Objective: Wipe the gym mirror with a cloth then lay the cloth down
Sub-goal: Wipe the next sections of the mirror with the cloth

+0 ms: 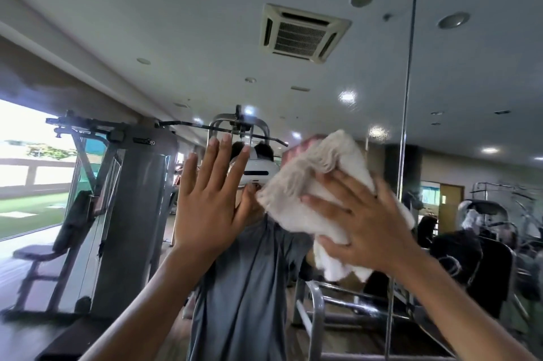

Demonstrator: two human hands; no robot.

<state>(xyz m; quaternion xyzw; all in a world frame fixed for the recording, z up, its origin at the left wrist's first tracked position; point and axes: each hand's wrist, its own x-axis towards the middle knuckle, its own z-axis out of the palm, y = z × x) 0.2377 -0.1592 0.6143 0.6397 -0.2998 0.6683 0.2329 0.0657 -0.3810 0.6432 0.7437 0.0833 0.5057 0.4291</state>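
The gym mirror (182, 37) fills the whole view and reflects the room behind me. My right hand (361, 219) presses a bunched white cloth (317, 181) flat against the glass at about head height, fingers spread over it. My left hand (210, 193) lies flat on the mirror just left of the cloth, fingers straight and pointing up, holding nothing. The cloth looks blurred. My own reflection in a grey shirt (244, 287) stands behind both hands.
A vertical seam (407, 90) between mirror panels runs right of the cloth. A chrome rack (320, 299) stands low in front of the mirror. Reflected in the glass are a weight machine (129, 213), a bench at the left, and more equipment at the right.
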